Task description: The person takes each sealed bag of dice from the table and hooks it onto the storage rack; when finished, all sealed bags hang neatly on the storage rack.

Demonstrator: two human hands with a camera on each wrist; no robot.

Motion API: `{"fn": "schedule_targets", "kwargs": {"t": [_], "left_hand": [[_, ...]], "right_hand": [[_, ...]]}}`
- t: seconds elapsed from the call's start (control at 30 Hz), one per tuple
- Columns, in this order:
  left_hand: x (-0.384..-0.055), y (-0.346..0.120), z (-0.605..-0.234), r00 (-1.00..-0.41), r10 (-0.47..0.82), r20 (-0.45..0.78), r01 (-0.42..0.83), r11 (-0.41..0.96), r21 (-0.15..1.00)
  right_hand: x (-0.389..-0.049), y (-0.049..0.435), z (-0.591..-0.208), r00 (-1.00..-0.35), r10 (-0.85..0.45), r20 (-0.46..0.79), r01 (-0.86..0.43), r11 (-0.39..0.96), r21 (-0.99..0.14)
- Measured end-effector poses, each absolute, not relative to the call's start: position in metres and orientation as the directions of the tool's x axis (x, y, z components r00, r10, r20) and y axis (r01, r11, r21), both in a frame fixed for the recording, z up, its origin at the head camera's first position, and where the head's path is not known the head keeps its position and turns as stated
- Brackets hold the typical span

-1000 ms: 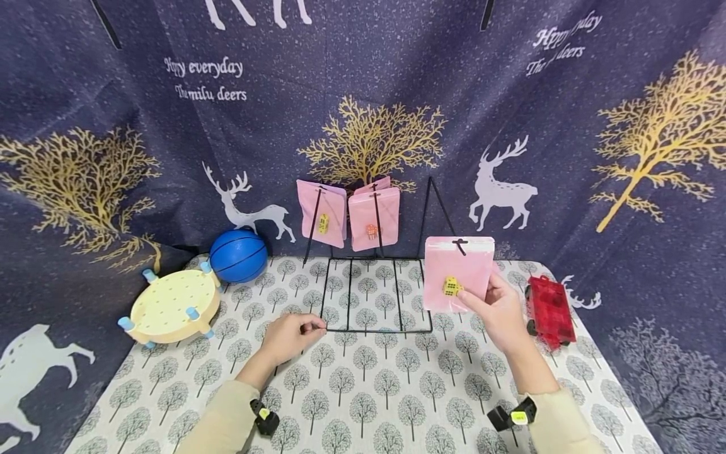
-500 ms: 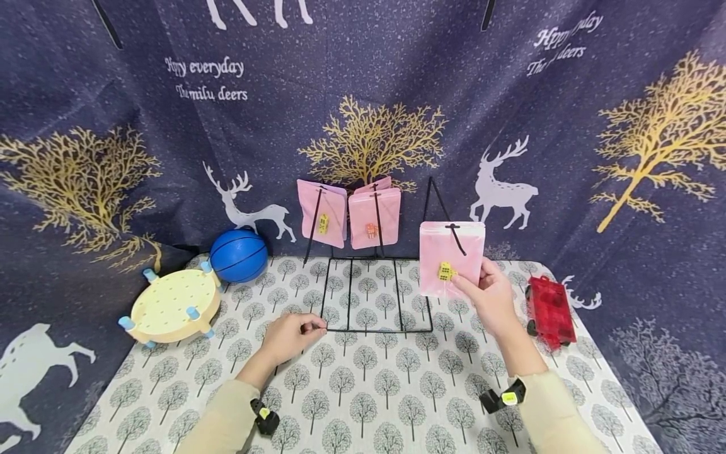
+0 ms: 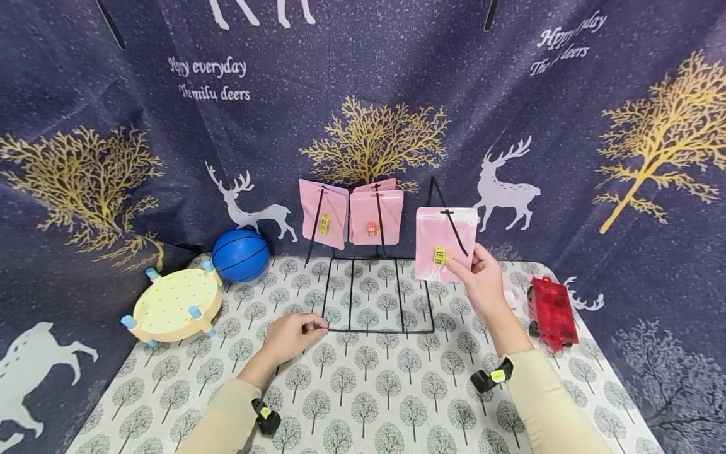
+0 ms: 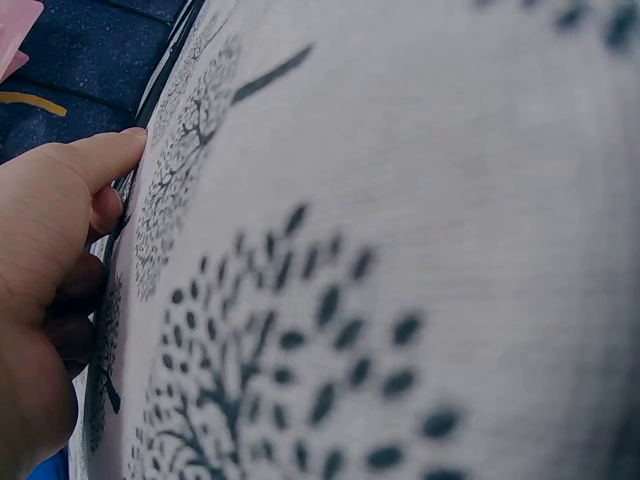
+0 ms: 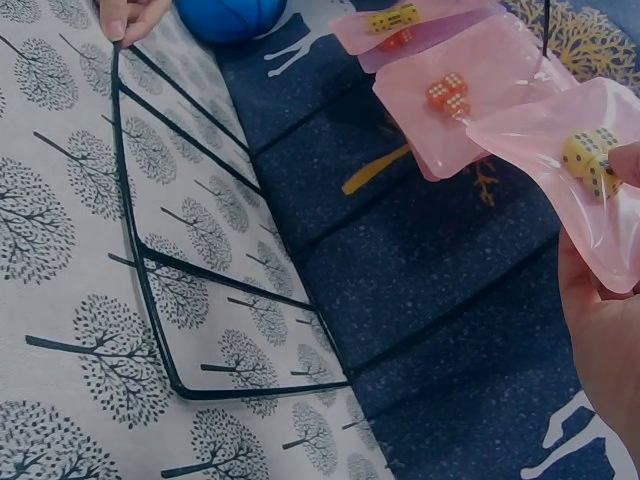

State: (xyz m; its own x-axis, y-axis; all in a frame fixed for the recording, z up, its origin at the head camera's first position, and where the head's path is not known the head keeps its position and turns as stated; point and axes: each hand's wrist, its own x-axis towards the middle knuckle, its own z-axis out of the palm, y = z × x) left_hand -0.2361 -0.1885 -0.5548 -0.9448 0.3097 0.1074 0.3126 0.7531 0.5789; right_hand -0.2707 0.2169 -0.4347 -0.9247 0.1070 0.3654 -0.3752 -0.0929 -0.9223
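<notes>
My left hand (image 3: 290,337) pinches the front left corner of a black wire display rack (image 3: 380,331) at the end of its base; the left wrist view shows the fingertips (image 4: 128,145) at the wire. With my right hand (image 3: 486,284) I grip the lower right part of a pink pouch (image 3: 431,228), thumb in front over yellow dice (image 5: 592,160). The rack's right hook (image 3: 457,236) passes through the pouch's slot, its tip sticking out in front. On the left hook hangs another pink pouch (image 3: 312,205) with yellow dice. Pink pouches (image 3: 388,214) with orange dice hang on the middle hook.
A blue ball (image 3: 241,255) and a cream pegged board (image 3: 176,306) with light-blue-tipped legs lie to the left. A red toy car (image 3: 553,312) is at the right. Behind the rack hangs a dark blue cloth (image 3: 363,50) with deer and trees.
My right hand has moved back and slightly left and up, sliding the pouch farther along the right hook, so more of the hook's tip shows in front. The left hand stays at the rack's corner.
</notes>
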Motion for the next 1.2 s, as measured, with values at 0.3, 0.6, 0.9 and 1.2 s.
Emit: {"fn": "schedule_targets", "kwargs": {"t": [0.3,0.6,0.9,1.2], "left_hand": [[-0.236,-0.188,-0.556,-0.947,0.301,0.111,0.309,0.756,0.577],[-0.236,-0.189,-0.556,-0.943,0.31,0.122,0.322,0.754,0.572],[-0.237,-0.189,-0.558,-0.943,0.313,0.115,0.32,0.75,0.579],[-0.237,-0.19,-0.559,-0.943,0.315,0.112,0.318,0.745,0.586]], "right_hand": [[-0.291,0.208,-0.432,-0.921,0.132,0.365,-0.384,-0.173,-0.907],[-0.309,0.199,-0.431,-0.918,0.188,0.35,-0.385,-0.197,-0.902],[-0.325,0.193,-0.434,-0.902,0.228,0.368,-0.419,-0.245,-0.875],[-0.331,0.188,-0.431,-0.897,0.253,0.363,-0.416,-0.205,-0.886]]}}
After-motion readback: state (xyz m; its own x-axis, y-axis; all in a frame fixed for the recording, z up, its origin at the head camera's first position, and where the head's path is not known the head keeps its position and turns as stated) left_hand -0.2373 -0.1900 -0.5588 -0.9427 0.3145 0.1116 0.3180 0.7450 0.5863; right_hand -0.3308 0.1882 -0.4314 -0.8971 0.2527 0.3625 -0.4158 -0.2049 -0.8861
